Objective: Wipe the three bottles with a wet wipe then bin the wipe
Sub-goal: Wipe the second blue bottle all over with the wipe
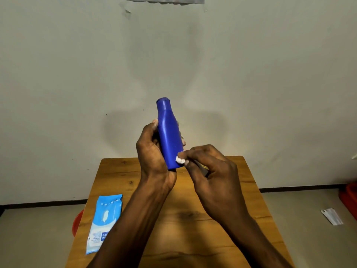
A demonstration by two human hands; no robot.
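Observation:
My left hand (152, 151) grips a blue bottle (170, 136) upright above the far end of the wooden table (193, 229), fingers wrapped round its lower half. My right hand (210, 171) pinches a small bunched white wet wipe (180, 160) against the bottle's lower right side. Part of another object, dark with a yellowish patch (203, 169), shows just behind my right hand; I cannot tell what it is. No other bottle is plainly visible.
A light blue pack of wet wipes (105, 221) lies on the table's left edge. A red round container (77, 222) sits on the floor left of the table. At the right, a red object (349, 198) and a white scrap (331, 216) lie on the floor.

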